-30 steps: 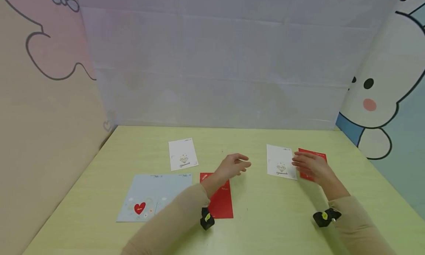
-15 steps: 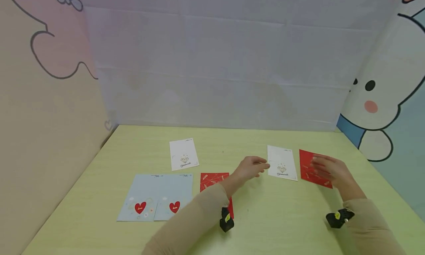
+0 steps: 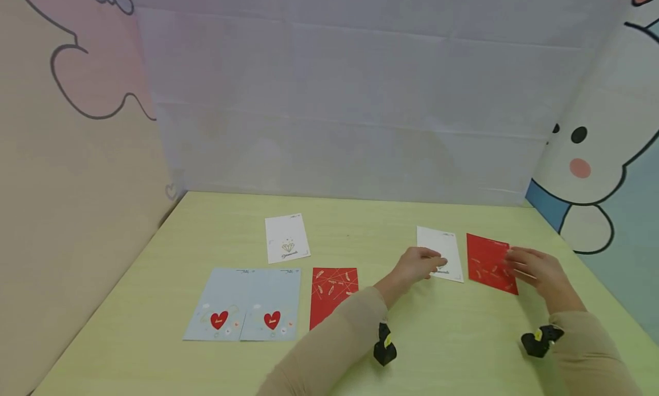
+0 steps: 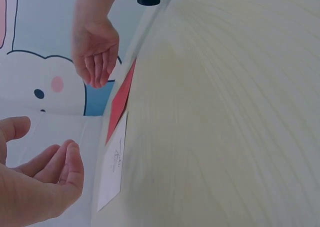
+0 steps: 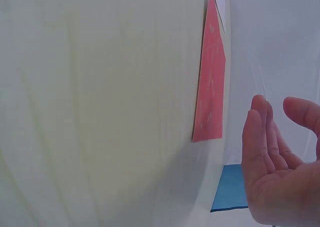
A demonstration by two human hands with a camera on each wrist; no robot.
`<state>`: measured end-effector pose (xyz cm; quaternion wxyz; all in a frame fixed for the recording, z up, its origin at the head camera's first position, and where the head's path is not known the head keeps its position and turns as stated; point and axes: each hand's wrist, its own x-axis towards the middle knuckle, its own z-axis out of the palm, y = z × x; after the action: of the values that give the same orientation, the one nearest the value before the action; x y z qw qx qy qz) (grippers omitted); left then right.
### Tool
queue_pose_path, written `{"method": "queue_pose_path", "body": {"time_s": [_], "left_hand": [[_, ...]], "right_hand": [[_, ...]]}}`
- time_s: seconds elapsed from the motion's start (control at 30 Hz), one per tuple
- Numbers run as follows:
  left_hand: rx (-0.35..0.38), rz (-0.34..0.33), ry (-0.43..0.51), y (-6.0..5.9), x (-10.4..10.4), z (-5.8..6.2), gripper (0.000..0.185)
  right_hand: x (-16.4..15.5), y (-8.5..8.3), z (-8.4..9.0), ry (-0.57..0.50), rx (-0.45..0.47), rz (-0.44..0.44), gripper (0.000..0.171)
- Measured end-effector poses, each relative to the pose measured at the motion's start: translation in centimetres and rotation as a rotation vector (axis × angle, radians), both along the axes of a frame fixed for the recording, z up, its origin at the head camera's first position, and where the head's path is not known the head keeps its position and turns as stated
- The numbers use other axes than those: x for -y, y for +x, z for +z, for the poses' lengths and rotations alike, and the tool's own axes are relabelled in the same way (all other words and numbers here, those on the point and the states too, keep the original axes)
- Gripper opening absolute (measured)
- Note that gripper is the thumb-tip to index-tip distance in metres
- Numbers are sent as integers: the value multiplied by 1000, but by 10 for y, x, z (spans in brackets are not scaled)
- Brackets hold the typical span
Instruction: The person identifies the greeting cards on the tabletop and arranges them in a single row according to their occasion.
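Observation:
My left hand (image 3: 412, 267) hovers over the near edge of a white card (image 3: 440, 247) with a gold diamond print. Its fingers are loosely bent and hold nothing; in the left wrist view a gap shows between thumb and fingers (image 4: 70, 167). To the right, my right hand (image 3: 538, 273) is beside the right edge of a red card (image 3: 486, 264) with pale line prints. Raised above the table in the right wrist view, that hand (image 5: 277, 172) is apart from the red card (image 5: 211, 92), with nothing between thumb and fingers.
Another white diamond card (image 3: 287, 238) lies at the back left. Two light-blue cards (image 3: 242, 293) with red hearts lie side by side at front left. Beside them is a second red card (image 3: 329, 293), partly covered by the left sleeve. A pale sheet (image 3: 334, 98) stands behind the table.
The left hand has moved right, from above the front red card to the right-hand white card. The right hand has shifted right, uncovering the right red card, which now lies turned and farther forward.

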<state>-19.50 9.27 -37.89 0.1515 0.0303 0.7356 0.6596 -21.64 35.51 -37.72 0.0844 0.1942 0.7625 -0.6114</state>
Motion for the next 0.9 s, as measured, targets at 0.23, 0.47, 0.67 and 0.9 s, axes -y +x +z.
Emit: {"method": "queue_pose_path", "body": {"time_s": [0.23, 0.47, 0.67, 0.9], "left_hand": [[34, 30, 18, -1, -24, -3, 19], [85, 46, 26, 0, -45, -8, 23], [126, -9, 33, 1, -58, -11, 27], [158, -78, -35, 4, -64, -15, 35]], "right_hand": [[-16, 5, -4, 48, -11, 14, 71], [-33, 14, -4, 113, 4, 134, 79], [-40, 17, -5, 149, 50, 169, 81], [-39, 13, -8, 167, 79, 109, 73]]}}
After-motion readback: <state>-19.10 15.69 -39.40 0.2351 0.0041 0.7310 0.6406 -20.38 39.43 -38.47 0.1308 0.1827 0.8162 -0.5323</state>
